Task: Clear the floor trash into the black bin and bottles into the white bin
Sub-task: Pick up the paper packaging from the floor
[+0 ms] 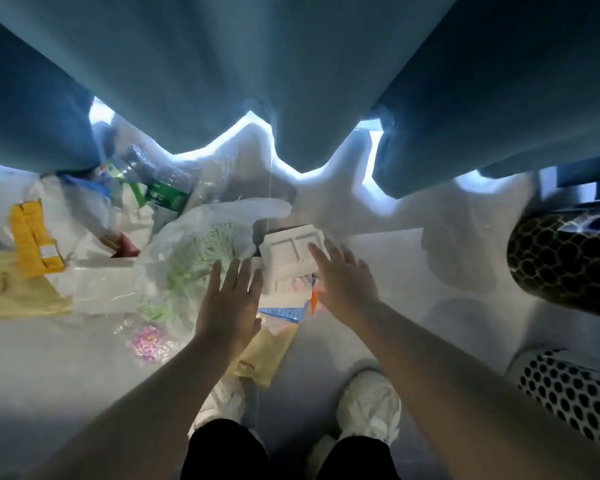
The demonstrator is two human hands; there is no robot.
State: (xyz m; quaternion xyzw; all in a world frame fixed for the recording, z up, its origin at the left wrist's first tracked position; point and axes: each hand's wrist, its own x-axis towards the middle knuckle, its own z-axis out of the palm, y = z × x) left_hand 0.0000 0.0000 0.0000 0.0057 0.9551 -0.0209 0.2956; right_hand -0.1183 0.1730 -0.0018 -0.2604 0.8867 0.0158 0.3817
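Person is standing over the floor (pixel 66 375), bending toward a heap of litter below a blue curtain (pixel 291 81). Both hands are reaching down with fingers straight and spread, gripping nothing. Left hand (pixel 229 306) is hovering at the edge of a clear plastic bag (pixel 194 251) of pale green bits. Right hand (pixel 347 282) is lying against the right rim of a white foam tray (pixel 288 258). Its fingertips appear to be touching the rim, with no curl around it yet. Tray is sitting tilted atop a pile, with a blue carton (pixel 284 311) and a yellow bag (pixel 264 358) showing beneath.

Task is looking barely begun, as far as can be judged. Much trash is lying out:
- a yellow packet (pixel 32 237)
- a pale paper bag (pixel 21 296)
- a white box (pixel 104 285)
- a red scrap (pixel 127 245)
- a small bag of pink beads (pixel 146 341)

One clear bottle (pixel 163 188) with a green label is lying at the back by the curtain hem, well apart from the bins. Black bin (pixel 565 261) and white bin (pixel 575 393), both mesh, are sitting at the right, the black one farther off. Their insides are hidden, so contents cannot be told. Tray is looking like the next piece for the black bin.
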